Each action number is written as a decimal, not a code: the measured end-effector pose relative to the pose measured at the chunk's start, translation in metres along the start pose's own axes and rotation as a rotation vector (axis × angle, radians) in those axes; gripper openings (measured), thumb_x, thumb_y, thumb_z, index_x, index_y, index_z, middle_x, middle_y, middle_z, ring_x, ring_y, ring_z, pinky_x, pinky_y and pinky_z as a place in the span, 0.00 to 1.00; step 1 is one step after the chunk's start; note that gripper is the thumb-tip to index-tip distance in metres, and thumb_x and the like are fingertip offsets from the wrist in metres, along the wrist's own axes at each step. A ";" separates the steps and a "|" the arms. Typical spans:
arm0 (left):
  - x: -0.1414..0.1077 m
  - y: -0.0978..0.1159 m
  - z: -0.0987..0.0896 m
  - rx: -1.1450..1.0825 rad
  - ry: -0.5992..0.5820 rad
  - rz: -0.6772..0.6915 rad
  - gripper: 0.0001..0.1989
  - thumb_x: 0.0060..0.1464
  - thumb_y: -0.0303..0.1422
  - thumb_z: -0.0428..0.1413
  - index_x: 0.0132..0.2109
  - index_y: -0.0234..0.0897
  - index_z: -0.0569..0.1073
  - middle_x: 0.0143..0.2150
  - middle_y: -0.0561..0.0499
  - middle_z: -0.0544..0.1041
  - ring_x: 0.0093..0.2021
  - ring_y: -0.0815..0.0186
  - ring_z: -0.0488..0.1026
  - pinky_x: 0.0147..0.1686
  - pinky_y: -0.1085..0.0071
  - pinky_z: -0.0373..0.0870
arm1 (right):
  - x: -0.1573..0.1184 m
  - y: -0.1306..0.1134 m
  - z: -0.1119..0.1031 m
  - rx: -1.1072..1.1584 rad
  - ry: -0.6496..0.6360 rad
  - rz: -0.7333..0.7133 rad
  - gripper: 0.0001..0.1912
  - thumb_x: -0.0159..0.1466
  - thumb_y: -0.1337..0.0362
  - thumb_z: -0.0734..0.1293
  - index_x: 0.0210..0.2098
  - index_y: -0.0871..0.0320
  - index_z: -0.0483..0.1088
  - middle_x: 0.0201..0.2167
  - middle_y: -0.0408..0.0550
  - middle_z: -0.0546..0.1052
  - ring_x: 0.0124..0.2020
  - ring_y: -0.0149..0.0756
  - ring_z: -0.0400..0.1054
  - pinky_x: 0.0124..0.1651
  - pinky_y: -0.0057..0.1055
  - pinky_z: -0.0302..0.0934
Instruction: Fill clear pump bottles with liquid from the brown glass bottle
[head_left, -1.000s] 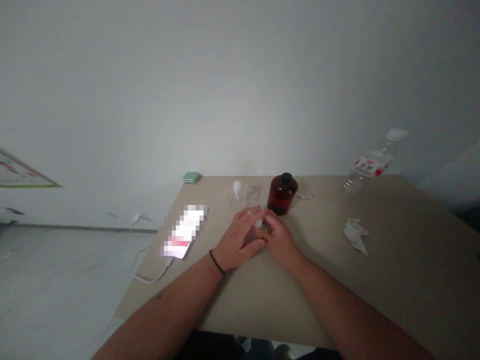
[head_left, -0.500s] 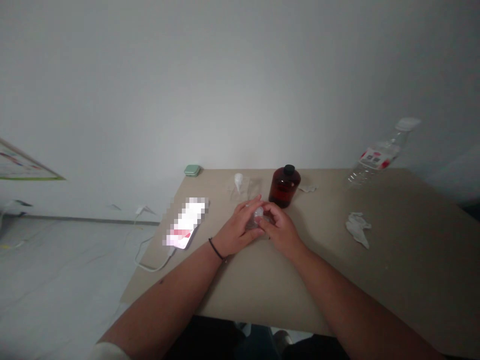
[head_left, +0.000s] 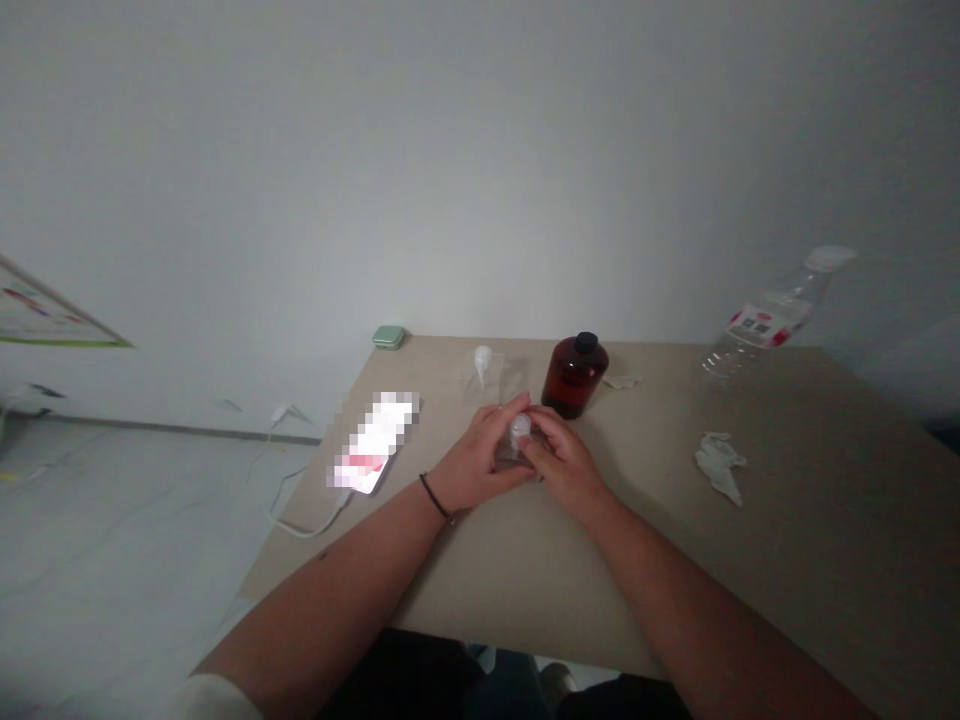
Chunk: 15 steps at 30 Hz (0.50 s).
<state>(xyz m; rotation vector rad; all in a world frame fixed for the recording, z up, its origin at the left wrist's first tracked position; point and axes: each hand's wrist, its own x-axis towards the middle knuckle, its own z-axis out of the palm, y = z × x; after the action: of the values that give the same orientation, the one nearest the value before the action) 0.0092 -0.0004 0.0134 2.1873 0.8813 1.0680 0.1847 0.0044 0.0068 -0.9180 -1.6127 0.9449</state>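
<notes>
Between my hands, over the middle of the table, is a small clear bottle with a whitish cap (head_left: pixel 520 428). My left hand (head_left: pixel 484 455) curls round its left side, with the thumb along the near edge. My right hand (head_left: pixel 561 458) grips it from the right, its fingers at the cap. Much of the bottle is hidden by my fingers. Just beyond my right hand stands a dark amber bottle (head_left: pixel 574 378) with a black cap. Behind my left hand is another small clear bottle with a white top (head_left: pixel 482 372).
A lit phone (head_left: pixel 379 440) lies at the left with a white cable (head_left: pixel 304 532) plugged in. A small green case (head_left: pixel 388 337) sits at the back left corner. On the right are a clear plastic bottle (head_left: pixel 765 325) and a crumpled tissue (head_left: pixel 720 465). The wall borders the table's (head_left: pixel 510 570) back edge.
The view has shifted slightly. Both hands stay around the small clear bottle, and its cap shows a little more plainly between the fingers.
</notes>
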 end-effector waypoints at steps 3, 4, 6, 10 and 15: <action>0.001 0.000 0.000 0.005 -0.001 0.018 0.46 0.54 0.35 0.65 0.73 0.45 0.50 0.66 0.39 0.66 0.64 0.49 0.64 0.64 0.50 0.63 | -0.001 0.002 0.003 0.021 -0.002 0.028 0.16 0.61 0.55 0.69 0.46 0.51 0.69 0.45 0.49 0.74 0.48 0.43 0.70 0.53 0.43 0.64; 0.001 0.000 0.001 0.007 -0.003 0.025 0.46 0.54 0.35 0.65 0.73 0.45 0.49 0.66 0.40 0.65 0.64 0.49 0.64 0.64 0.49 0.63 | -0.001 0.003 0.004 0.028 0.004 0.044 0.16 0.60 0.55 0.70 0.46 0.51 0.68 0.43 0.48 0.74 0.46 0.42 0.70 0.52 0.42 0.65; 0.001 -0.001 0.001 0.012 -0.011 0.039 0.48 0.54 0.36 0.65 0.73 0.46 0.48 0.68 0.40 0.64 0.64 0.49 0.64 0.64 0.49 0.63 | -0.001 0.005 0.006 0.035 0.023 0.066 0.16 0.58 0.55 0.71 0.43 0.51 0.67 0.40 0.46 0.74 0.43 0.41 0.70 0.49 0.40 0.65; 0.001 -0.004 0.001 0.034 -0.038 0.064 0.52 0.50 0.38 0.68 0.73 0.47 0.47 0.71 0.39 0.59 0.67 0.46 0.61 0.65 0.45 0.60 | -0.001 0.006 0.003 0.019 0.007 0.037 0.12 0.61 0.56 0.70 0.41 0.52 0.67 0.39 0.46 0.73 0.42 0.40 0.69 0.47 0.39 0.64; 0.001 -0.005 0.001 0.047 -0.047 0.095 0.50 0.53 0.36 0.66 0.74 0.47 0.45 0.73 0.37 0.56 0.70 0.46 0.57 0.68 0.43 0.57 | -0.002 0.003 -0.002 0.007 -0.047 -0.048 0.12 0.64 0.55 0.67 0.45 0.51 0.69 0.43 0.47 0.74 0.45 0.41 0.70 0.50 0.40 0.65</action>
<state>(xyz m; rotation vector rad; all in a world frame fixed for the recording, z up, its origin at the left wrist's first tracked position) 0.0090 0.0035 0.0100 2.3033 0.7963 1.0450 0.1873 0.0038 0.0035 -0.8542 -1.6623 0.9447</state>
